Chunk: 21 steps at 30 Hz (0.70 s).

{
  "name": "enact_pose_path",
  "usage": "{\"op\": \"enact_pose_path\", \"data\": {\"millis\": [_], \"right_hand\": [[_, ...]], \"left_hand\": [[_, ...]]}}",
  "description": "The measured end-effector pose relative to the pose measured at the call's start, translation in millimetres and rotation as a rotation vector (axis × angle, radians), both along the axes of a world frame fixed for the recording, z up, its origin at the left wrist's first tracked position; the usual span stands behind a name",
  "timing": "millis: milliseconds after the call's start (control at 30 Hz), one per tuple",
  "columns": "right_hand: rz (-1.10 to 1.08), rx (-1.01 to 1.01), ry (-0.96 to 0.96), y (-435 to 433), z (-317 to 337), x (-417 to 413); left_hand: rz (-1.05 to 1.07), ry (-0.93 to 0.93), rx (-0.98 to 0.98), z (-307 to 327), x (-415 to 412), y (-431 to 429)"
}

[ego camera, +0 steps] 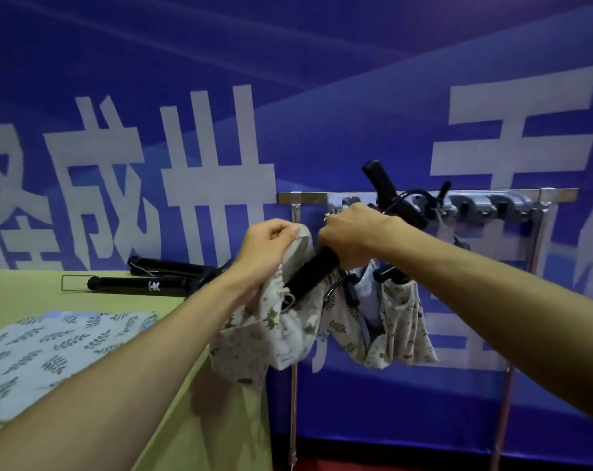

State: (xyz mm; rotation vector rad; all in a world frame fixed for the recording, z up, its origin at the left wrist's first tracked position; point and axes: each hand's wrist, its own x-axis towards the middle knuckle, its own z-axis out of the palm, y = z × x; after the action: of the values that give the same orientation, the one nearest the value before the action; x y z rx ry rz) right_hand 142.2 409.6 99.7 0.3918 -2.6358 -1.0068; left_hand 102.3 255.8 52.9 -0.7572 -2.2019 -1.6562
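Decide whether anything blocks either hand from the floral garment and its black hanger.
Nothing visible does. The left hand pinches the floral garment at its top edge; the right hand grips the black hanger.

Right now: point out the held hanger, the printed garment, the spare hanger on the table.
held hanger [314, 271], head view, black arm.
printed garment [251, 334], head view, hanging fold.
spare hanger [138, 285], head view, black bar.

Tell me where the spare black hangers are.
In the head view, the spare black hangers lie left of centre on the yellow-green table, behind the leaf-print cloth and just left of the left hand.
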Motion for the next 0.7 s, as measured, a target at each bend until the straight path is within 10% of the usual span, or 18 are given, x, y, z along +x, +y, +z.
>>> {"op": "enact_pose_path", "data": {"millis": [233, 467, 700], "right_hand": [[0.088, 0.036, 0.098, -5, 3, 3], [0.214, 0.102, 0.185, -12, -10, -12], [0.352, 0.047, 0.174, -18, -17, -33]], "left_hand": [[0.054, -0.133, -0.09, -20, -5, -5], [-0.07, -0.343, 0.269, -17, 3, 12], [-0.185, -0.304, 0.025, -35, 7, 11]]}}
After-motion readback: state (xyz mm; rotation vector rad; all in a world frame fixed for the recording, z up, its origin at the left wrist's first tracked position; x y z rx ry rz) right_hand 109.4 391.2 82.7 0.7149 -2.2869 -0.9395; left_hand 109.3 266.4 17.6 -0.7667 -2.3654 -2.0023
